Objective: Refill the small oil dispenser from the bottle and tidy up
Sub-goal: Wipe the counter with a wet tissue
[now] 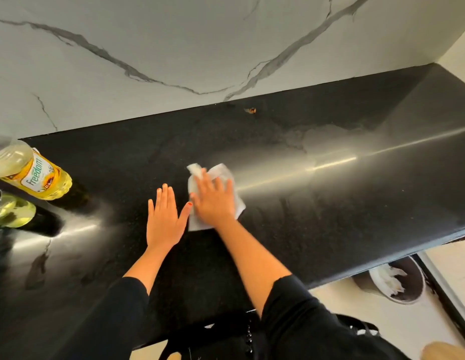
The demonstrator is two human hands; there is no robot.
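A white paper towel (226, 175) lies flat on the black countertop (330, 203) near the middle. My right hand (213, 198) presses down on it with straight, spread fingers. My left hand (163, 216) rests flat on the counter just left of the towel, fingers straight. At the far left edge stands the large oil bottle (36, 175) with a yellow label, holding yellow oil. Just in front of it stands the small glass oil dispenser (13, 210), partly cut off by the frame; its top is out of view.
A marble-patterned wall (200, 48) backs the counter. A small brown speck (251, 110) sits near the wall. Pale smears show on the counter at right. Below the counter's front edge, a dark bin (403, 281) with white paper inside stands on the light floor.
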